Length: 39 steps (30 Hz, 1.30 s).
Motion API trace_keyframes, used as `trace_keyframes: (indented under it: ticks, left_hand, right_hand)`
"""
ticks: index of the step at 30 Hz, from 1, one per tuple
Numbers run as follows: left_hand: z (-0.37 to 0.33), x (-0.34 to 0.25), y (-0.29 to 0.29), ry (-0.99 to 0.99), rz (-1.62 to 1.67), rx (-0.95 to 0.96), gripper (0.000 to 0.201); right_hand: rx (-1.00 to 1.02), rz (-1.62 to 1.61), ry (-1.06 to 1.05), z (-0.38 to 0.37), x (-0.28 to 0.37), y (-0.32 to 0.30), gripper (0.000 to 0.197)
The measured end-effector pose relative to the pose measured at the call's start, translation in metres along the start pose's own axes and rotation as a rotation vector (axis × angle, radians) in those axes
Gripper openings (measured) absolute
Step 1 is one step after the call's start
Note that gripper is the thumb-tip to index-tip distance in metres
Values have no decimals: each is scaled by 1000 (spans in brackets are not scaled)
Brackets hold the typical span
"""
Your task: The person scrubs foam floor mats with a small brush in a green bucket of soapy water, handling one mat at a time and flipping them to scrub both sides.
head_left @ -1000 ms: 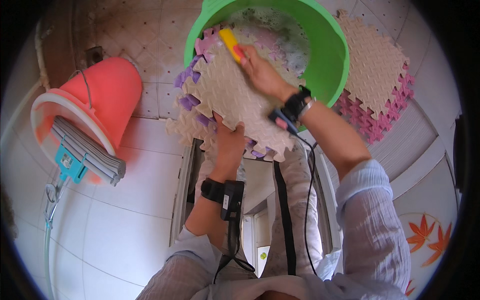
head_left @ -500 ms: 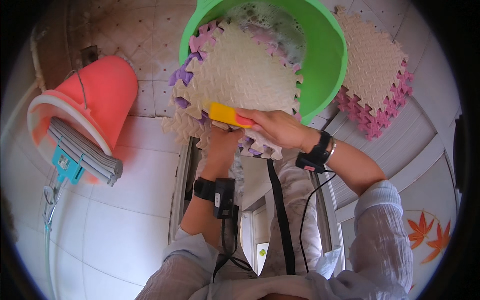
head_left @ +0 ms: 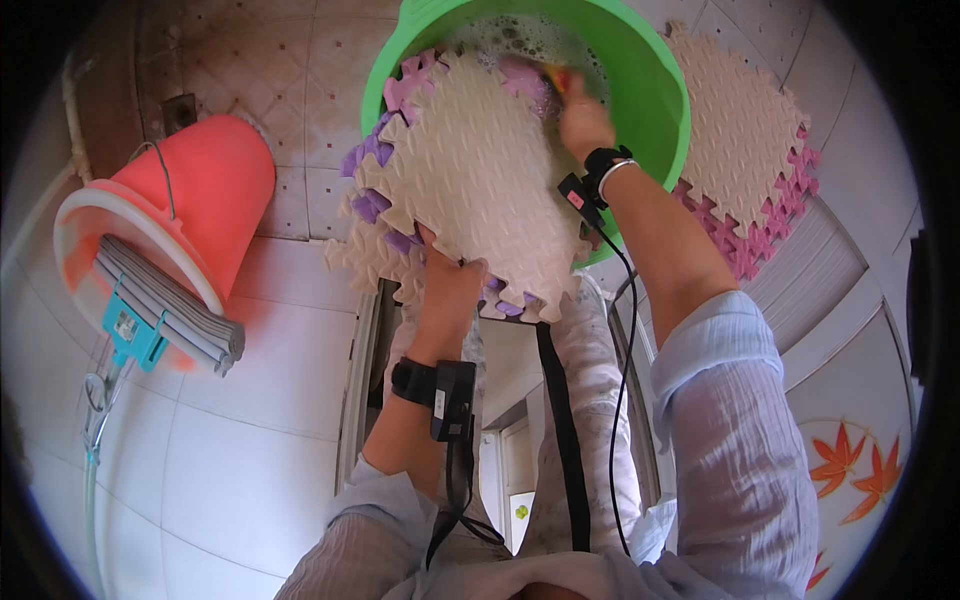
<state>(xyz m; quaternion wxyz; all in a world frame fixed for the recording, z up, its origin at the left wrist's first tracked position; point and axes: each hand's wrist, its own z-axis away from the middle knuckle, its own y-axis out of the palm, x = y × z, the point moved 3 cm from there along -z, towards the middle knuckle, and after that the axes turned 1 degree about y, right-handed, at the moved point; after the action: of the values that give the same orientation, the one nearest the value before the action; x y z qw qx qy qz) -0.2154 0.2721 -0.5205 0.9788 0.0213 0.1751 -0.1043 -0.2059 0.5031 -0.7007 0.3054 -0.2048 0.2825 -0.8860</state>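
A cream foam puzzle mat (head_left: pixel 480 170) lies on top of several cream, pink and purple mats, leaning over the near rim of a green tub (head_left: pixel 655 130). Foamy water (head_left: pixel 525 35) shows in the tub's far part. My left hand (head_left: pixel 452 280) grips the near left edge of the cream mat, its fingers partly covered by it. Inside the tub, at the mat's far right corner, my right hand (head_left: pixel 585 122) is closed around a yellow and red scrubbing brush (head_left: pixel 557 78). Its bristles cannot be made out, and motion blurs the brush.
Right of the tub rests another stack of cream and pink mats (head_left: pixel 740 140). On the left a red bucket (head_left: pixel 215 190) lies tilted, with a grey sponge mop (head_left: pixel 170 305) across its mouth. White tiles (head_left: pixel 250 400) cover the floor; a black strap (head_left: pixel 565 440) hangs between my legs.
My right hand has moved with the brush from the mat's near left edge to its far right corner, inside the tub. My left hand keeps its hold.
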Motion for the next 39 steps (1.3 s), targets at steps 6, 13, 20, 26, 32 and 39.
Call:
trace_keyframes:
  ticks: [6,13,20,26,32,39]
  left_hand:
    - [-4,11,11,-27,18,-3,49]
    - [-10,22,-12,76,-76,-40,53]
    - [-8,11,11,15,-58,-30,62]
    - [-4,7,5,44,23,-69,66]
    - [-8,13,-6,74,-75,-44,55]
    - [-9,16,15,20,36,-37,51]
  right_hand:
    - [-104,-340,-233,0,-29,-18,36]
    - [265,-410,-567,189,39,-33,37]
    - [174,-53,-103,68,-6,-14,32]
    - [335,-86,-307,169,15,-29,36]
    - [321,121,-193,190,18,-42,39]
    - [-119,209,-53,80,-30,24,28]
